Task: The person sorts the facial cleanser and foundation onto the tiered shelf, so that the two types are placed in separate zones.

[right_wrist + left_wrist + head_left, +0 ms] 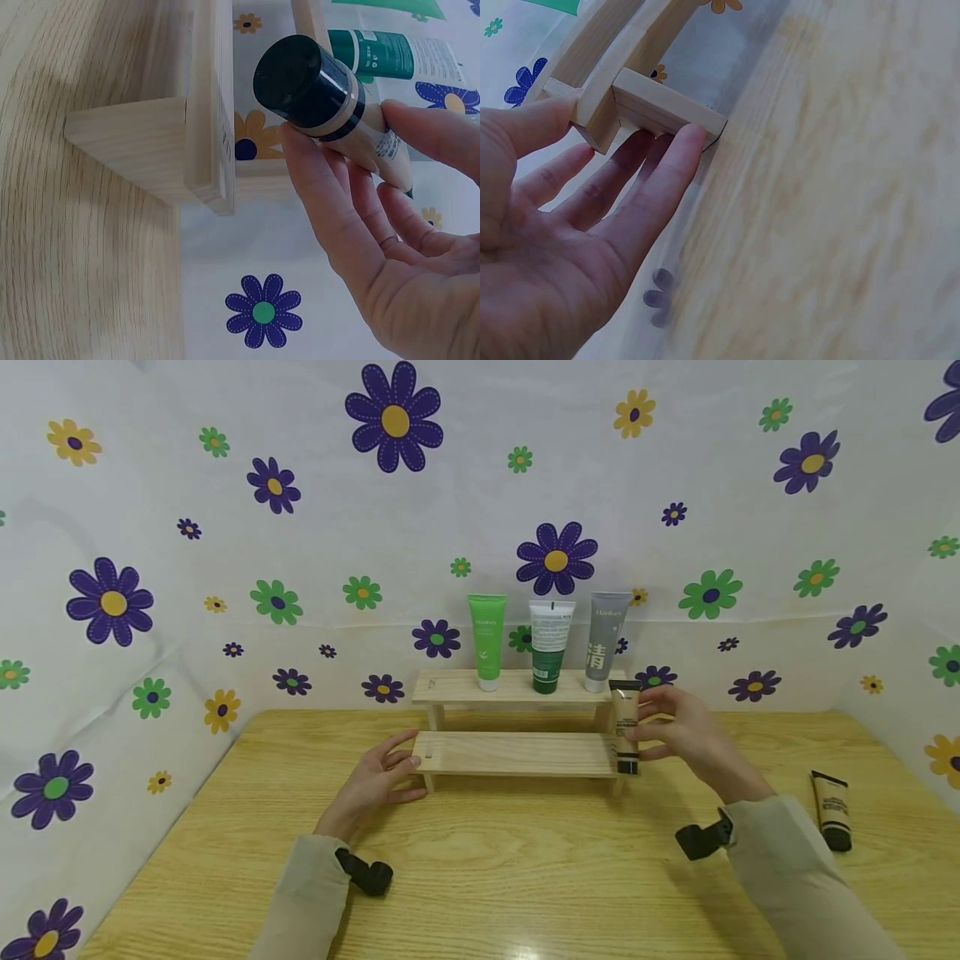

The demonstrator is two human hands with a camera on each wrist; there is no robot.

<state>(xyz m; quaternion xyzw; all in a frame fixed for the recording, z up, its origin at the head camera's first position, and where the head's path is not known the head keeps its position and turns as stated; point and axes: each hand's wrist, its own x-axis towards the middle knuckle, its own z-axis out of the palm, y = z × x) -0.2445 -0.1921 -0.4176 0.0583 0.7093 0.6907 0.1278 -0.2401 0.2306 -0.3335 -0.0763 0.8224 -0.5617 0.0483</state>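
Observation:
My right hand pinches a beige tube with a black cap between thumb and fingers. The tube stands cap down, just over the right end of the lower step of a two-step wooden rack. In the right wrist view the black cap is apart from the plank's edge. My left hand holds the left end of that lower step. In the left wrist view its thumb lies against the plank end and its fingers reach around the leg.
On the upper step stand a green tube, a white and dark green tube and a grey tube. Another beige tube lies on the wood-grain table at the right. A flower-patterned cloth hangs behind.

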